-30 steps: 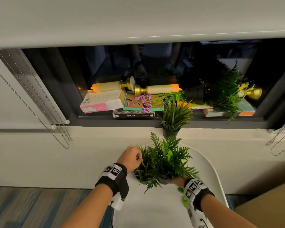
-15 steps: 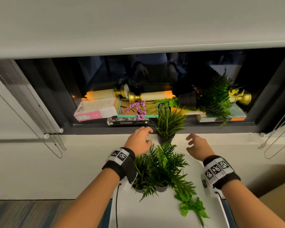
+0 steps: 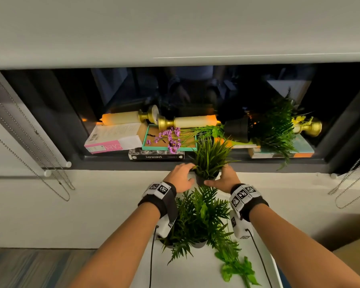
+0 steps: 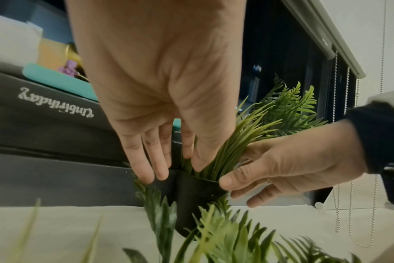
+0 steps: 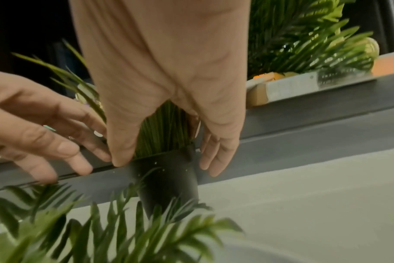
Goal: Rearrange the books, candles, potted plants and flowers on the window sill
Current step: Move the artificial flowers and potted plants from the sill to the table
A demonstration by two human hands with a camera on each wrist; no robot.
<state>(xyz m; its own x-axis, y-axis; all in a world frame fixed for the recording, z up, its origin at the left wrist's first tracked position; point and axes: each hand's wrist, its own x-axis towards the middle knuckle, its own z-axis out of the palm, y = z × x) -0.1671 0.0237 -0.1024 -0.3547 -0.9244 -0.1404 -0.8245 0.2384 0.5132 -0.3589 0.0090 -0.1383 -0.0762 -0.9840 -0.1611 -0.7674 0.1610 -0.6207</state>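
A small grass plant (image 3: 211, 156) in a black pot (image 4: 191, 195) stands upright against the front edge of the window sill (image 3: 133, 163). What its base stands on is hidden by fern leaves. My right hand (image 3: 222, 179) brackets the pot (image 5: 167, 178), thumb on the rim and fingers (image 5: 210, 158) at its far side. My left hand (image 3: 181, 177) reaches in from the left, fingers (image 4: 153, 169) straight and spread beside the pot and thumb among the grass blades. A fern in a pot (image 3: 200, 217) stands on the white table (image 3: 195, 273) between my forearms.
On the sill lie two toppled candles (image 3: 121, 118) (image 3: 195, 121), purple flowers (image 3: 170, 138), a pink-and-white book (image 3: 112, 138), a teal book (image 3: 152, 146) and a black book (image 3: 156, 156). To the right, a tipped black pot (image 3: 237, 127) spills fern over more books (image 3: 279, 152). Blind chains (image 3: 29, 163) hang beside the window.
Both hands have let go of the fern pot on the table and moved forward to the grass plant at the sill's edge. They now bracket its pot.
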